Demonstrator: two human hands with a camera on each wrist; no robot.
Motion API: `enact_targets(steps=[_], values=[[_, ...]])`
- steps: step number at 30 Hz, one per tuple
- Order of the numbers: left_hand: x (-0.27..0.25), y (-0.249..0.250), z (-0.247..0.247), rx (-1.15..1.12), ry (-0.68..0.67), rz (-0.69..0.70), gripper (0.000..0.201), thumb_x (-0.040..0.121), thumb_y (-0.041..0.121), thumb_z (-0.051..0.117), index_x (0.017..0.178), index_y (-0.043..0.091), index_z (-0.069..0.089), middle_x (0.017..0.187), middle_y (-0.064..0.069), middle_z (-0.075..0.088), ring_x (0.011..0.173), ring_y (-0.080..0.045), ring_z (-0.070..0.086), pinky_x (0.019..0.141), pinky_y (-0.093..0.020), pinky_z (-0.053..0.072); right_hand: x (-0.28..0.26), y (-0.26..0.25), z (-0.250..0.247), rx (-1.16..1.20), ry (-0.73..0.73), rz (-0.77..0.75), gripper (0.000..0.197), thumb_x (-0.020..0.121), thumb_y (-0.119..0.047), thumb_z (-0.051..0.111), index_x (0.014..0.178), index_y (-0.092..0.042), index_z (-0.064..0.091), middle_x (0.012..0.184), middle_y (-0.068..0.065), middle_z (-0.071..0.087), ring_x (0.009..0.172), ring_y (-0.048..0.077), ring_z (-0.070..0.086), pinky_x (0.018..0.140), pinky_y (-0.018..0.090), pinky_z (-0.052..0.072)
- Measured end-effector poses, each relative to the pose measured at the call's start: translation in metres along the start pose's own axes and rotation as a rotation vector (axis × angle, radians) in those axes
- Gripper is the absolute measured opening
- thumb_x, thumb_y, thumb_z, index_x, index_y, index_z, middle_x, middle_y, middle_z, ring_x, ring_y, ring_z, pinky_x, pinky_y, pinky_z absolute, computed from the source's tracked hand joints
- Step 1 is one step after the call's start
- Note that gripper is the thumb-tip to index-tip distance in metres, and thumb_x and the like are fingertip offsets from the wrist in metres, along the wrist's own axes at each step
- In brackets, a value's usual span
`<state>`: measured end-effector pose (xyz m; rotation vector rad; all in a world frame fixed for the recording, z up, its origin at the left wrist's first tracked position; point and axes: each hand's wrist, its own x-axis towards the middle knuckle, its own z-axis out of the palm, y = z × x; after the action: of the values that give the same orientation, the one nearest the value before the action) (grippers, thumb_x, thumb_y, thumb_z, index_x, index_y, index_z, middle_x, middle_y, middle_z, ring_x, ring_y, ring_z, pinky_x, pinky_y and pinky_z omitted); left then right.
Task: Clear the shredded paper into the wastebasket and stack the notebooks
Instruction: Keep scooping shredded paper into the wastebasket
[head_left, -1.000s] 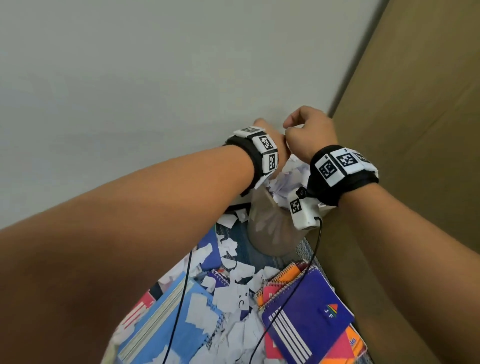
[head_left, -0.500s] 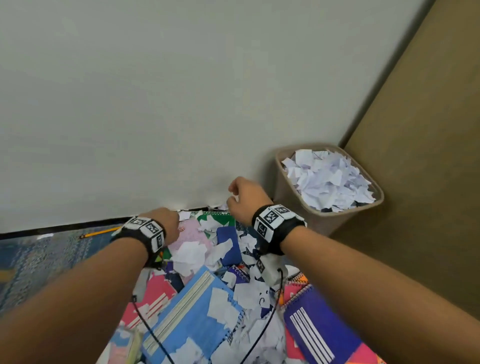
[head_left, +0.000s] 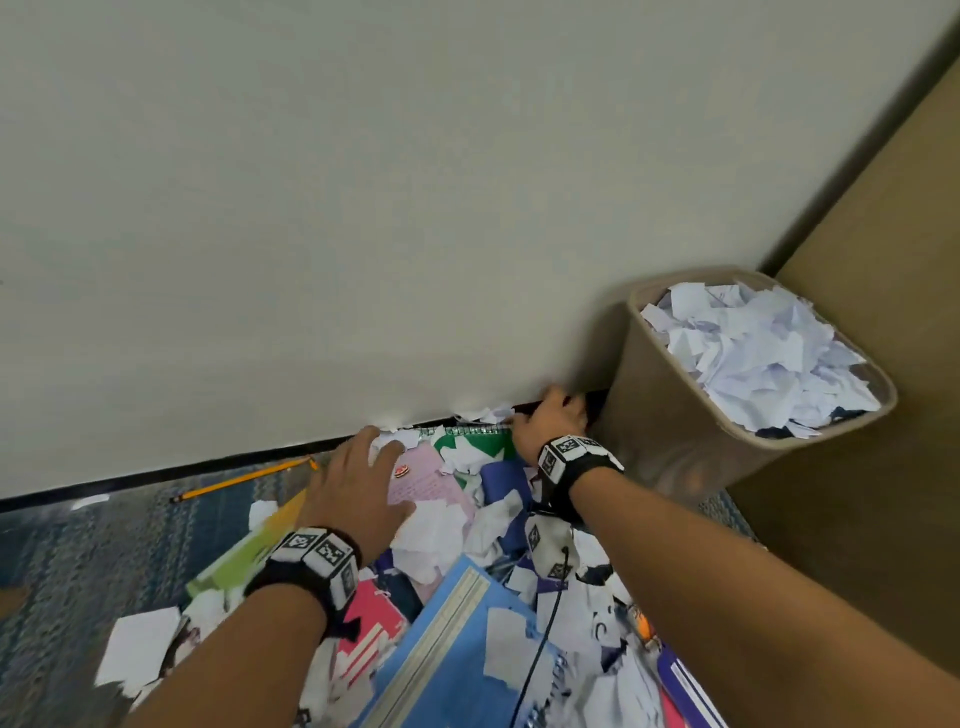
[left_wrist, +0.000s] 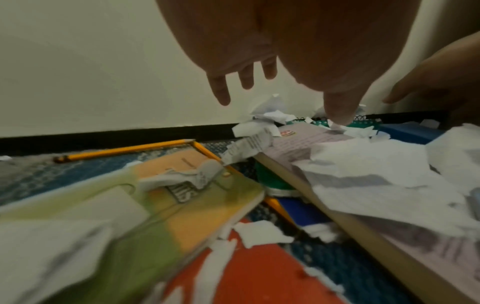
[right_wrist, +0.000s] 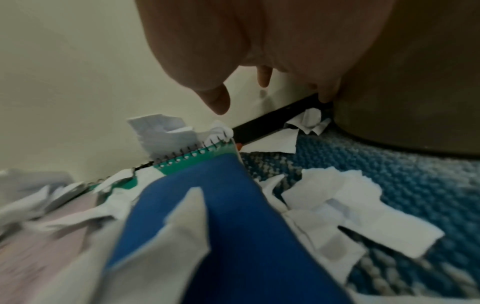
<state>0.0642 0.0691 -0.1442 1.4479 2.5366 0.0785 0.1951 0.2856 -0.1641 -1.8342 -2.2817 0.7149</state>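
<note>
Two bare hands reach over a heap of notebooks and torn paper on a blue woven carpet (head_left: 119, 525), hard against the foot of a pale wall (head_left: 363, 208). At left, the left hand (head_left: 358, 488) hangs with fingers (left_wrist: 221, 90) spread and straight above a pink notebook (head_left: 431, 483), holding nothing – its thumb tip is close to a scrap near the spiral of a green notebook (head_left: 485, 441), though contact cannot be judged. At right, the right hand (head_left: 553, 421) extends loosely opened fingers (right_wrist: 265, 77) toward the black baseboard (head_left: 156, 475), between the green notebook and the wastebasket (head_left: 670, 410); its grip is empty.

Shredded paper (head_left: 436, 535) lies scattered across the covers – on a dark blue notebook (right_wrist: 233, 216), a light blue notebook (head_left: 447, 654), a green-and-orange notebook (left_wrist: 145, 205) and a pink-red one (head_left: 363, 639) – and a few pieces sit on the carpet by the wall. More scraps (head_left: 763, 353) fill the tan wastebasket to its rim; it stands in the corner where the wall meets a brown panel (head_left: 857, 467). A yellow pencil (head_left: 244, 479) lies along the baseboard, apart from the heap at its left edge.
</note>
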Motion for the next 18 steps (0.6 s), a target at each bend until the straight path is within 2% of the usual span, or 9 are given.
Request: enact_targets(steps=[3, 5, 6, 8, 11, 14, 18], values=[[0.012, 0.011, 0.014, -0.045, 0.004, 0.045, 0.083, 0.084, 0.06, 0.054, 0.15, 0.039, 0.007, 0.158, 0.002, -0.003, 0.146, -0.025, 0.006, 0.113, -0.047, 0.024, 0.017, 0.004, 0.01, 0.077, -0.003, 0.131, 0.08, 0.084, -0.034, 0.065, 0.146, -0.007, 0.023, 0.157, 0.022, 0.011, 0.143, 0.038, 0.018, 0.116, 0.043, 0.021], [0.015, 0.015, 0.026, -0.049, -0.072, 0.054, 0.092, 0.084, 0.062, 0.053, 0.149, 0.041, -0.008, 0.158, 0.004, -0.018, 0.147, -0.027, -0.005, 0.114, -0.049, 0.018, 0.025, 0.008, 0.016, 0.046, -0.069, 0.168, 0.087, 0.088, -0.04, 0.06, 0.151, -0.005, 0.012, 0.159, 0.02, 0.004, 0.146, 0.036, 0.012, 0.118, 0.042, 0.014], [0.016, 0.016, 0.033, -0.036, -0.122, 0.046, 0.093, 0.085, 0.062, 0.052, 0.148, 0.042, -0.013, 0.157, 0.005, -0.024, 0.147, -0.027, -0.009, 0.115, -0.049, 0.015, 0.027, 0.009, 0.022, -0.018, -0.112, 0.162, 0.084, 0.091, -0.044, 0.053, 0.151, -0.003, 0.012, 0.159, 0.021, 0.005, 0.146, 0.037, 0.011, 0.118, 0.043, 0.012], [0.016, 0.015, 0.046, -0.023, -0.191, 0.027, 0.089, 0.088, 0.062, 0.048, 0.148, 0.042, -0.015, 0.156, 0.004, -0.027, 0.147, -0.027, -0.013, 0.116, -0.047, 0.01, 0.025, 0.01, 0.033, -0.141, -0.148, 0.129, 0.066, 0.097, -0.045, 0.04, 0.147, -0.004, 0.027, 0.156, 0.022, 0.015, 0.143, 0.04, 0.017, 0.117, 0.044, 0.014], [0.02, 0.012, 0.051, -0.058, -0.211, 0.025, 0.088, 0.087, 0.063, 0.05, 0.149, 0.043, -0.009, 0.159, 0.006, -0.019, 0.147, -0.024, -0.009, 0.116, -0.047, 0.01, 0.021, 0.008, 0.036, -0.182, -0.099, 0.03, 0.043, 0.099, -0.035, 0.039, 0.128, -0.006, 0.053, 0.141, 0.02, 0.041, 0.13, 0.037, 0.038, 0.109, 0.038, 0.028], [0.026, 0.015, 0.043, -0.089, -0.205, 0.022, 0.092, 0.08, 0.06, 0.062, 0.149, 0.044, 0.003, 0.159, 0.005, -0.003, 0.147, -0.024, 0.001, 0.113, -0.05, 0.016, 0.018, 0.005, 0.025, -0.173, -0.071, -0.069, 0.032, 0.1, -0.022, 0.042, 0.117, -0.001, 0.059, 0.126, 0.021, 0.057, 0.122, 0.034, 0.049, 0.102, 0.033, 0.035], [0.028, 0.016, 0.032, -0.068, -0.224, 0.013, 0.096, 0.073, 0.058, 0.07, 0.147, 0.043, 0.011, 0.157, 0.003, 0.008, 0.144, -0.024, 0.013, 0.112, -0.05, 0.021, 0.004, 0.002, 0.017, -0.249, -0.082, -0.128, 0.027, 0.095, -0.01, 0.043, 0.109, -0.003, 0.066, 0.12, 0.017, 0.064, 0.117, 0.032, 0.056, 0.097, 0.031, 0.041]])
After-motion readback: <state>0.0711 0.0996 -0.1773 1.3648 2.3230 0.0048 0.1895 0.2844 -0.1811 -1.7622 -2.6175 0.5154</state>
